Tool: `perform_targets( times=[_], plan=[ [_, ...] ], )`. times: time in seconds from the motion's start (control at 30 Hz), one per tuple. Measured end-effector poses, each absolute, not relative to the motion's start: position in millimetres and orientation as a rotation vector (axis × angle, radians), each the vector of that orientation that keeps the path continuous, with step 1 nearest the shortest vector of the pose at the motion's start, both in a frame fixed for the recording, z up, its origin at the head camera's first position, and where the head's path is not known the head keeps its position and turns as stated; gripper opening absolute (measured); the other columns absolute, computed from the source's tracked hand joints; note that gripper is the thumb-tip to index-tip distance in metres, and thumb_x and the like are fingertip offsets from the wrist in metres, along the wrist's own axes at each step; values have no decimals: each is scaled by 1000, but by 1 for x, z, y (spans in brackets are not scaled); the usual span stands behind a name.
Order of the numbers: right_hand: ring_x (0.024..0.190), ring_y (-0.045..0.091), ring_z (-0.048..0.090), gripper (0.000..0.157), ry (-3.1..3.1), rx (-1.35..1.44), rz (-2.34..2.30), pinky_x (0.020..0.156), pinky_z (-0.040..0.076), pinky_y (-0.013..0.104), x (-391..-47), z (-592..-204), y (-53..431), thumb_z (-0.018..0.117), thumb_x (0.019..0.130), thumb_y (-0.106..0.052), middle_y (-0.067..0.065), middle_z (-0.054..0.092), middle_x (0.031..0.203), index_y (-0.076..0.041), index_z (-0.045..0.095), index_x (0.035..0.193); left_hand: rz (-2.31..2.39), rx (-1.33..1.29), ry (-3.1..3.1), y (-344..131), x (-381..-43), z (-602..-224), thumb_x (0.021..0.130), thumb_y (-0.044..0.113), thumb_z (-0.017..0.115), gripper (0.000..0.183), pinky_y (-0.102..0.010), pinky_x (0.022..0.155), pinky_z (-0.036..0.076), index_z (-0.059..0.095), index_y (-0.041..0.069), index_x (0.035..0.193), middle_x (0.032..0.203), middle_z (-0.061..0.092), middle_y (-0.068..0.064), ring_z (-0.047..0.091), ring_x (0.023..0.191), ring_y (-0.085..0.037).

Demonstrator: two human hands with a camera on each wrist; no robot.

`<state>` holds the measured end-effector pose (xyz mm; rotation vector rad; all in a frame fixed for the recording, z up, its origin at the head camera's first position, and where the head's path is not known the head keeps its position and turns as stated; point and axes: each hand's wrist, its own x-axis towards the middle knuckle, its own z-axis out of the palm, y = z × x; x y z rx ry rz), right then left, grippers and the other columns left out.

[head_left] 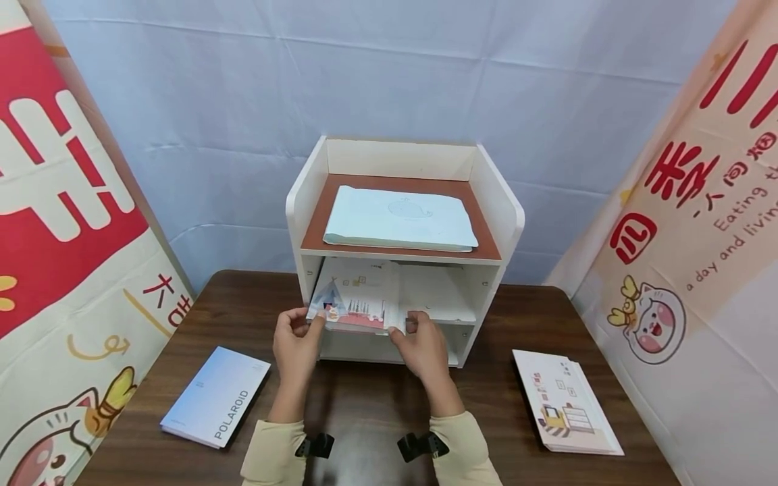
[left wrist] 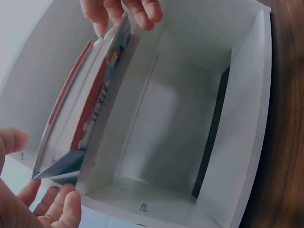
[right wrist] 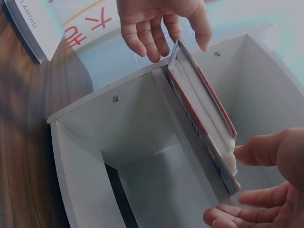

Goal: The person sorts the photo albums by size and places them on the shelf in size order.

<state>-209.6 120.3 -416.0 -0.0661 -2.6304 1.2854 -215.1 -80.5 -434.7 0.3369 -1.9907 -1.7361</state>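
Observation:
A book point(head_left: 355, 290) with a tent picture on its cover lies on the middle shelf of a small white shelf unit point(head_left: 512, 216). Its red-edged front end, with page edges showing, faces outward in the right wrist view. At the front left corner is my left hand point(head_left: 298, 344), fingertips by the corner and thumb raised off the cover in the left wrist view. My right hand point(head_left: 422, 347) touches the front right corner, thumb tip against the page edge and fingers extended below. Neither hand is closed round the book.
On the unit's top board rests a white pad point(head_left: 395, 216) with a whale drawing. A blue Polaroid book point(head_left: 215, 395) lies on the dark wooden table point(head_left: 365, 412) at left, and a stack of illustrated books point(head_left: 568, 405) at right. Printed cloths hang either side.

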Motion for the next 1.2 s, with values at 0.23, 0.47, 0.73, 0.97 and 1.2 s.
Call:
perform_targets(
  times=[0.23, 0.47, 0.73, 0.97, 1.2],
  plan=[
    [77, 21, 62, 38, -2586, 78, 1315, 64, 50, 36, -197, -422, 126, 69, 83, -19, 12, 61, 92, 4, 58, 113, -1678, 280, -2021, -77, -201, -442, 81, 20, 72, 43, -26, 66, 44, 50, 3, 113, 104, 56, -14, 58, 81, -20],
    [75, 23, 61, 35, -2629, 181, 1218, 61, 48, 34, -180, -429, 132, 70, 81, -18, 12, 61, 90, 2, 61, 109, -1658, 260, -2060, -74, -188, -461, 81, 21, 73, 46, -28, 70, 47, 48, 1, 115, 104, 55, -12, 59, 83, -21],
    [86, 27, 60, 35, -2739, 314, 1074, 73, 48, 41, -169, -433, 143, 70, 83, -19, 14, 61, 104, 0, 61, 111, -1445, 14, -2267, -65, -176, -470, 81, 25, 73, 40, -45, 74, 47, 60, 5, 113, 106, 58, -11, 59, 92, -29],
    [91, 31, 58, 36, -2780, 353, 978, 76, 45, 47, -164, -436, 155, 70, 82, -21, 14, 61, 108, -2, 62, 111, -1250, -163, -2430, -58, -175, -470, 81, 19, 71, 30, -44, 71, 46, 64, 8, 109, 100, 61, -8, 57, 92, -28],
    [98, 33, 57, 34, -2810, 376, 900, 79, 46, 47, -164, -443, 173, 72, 81, -20, 13, 61, 107, -2, 62, 108, -1102, -290, -2580, -44, -175, -470, 82, 24, 71, 33, -47, 73, 48, 64, 9, 110, 102, 60, -9, 59, 89, -31]
  ],
)
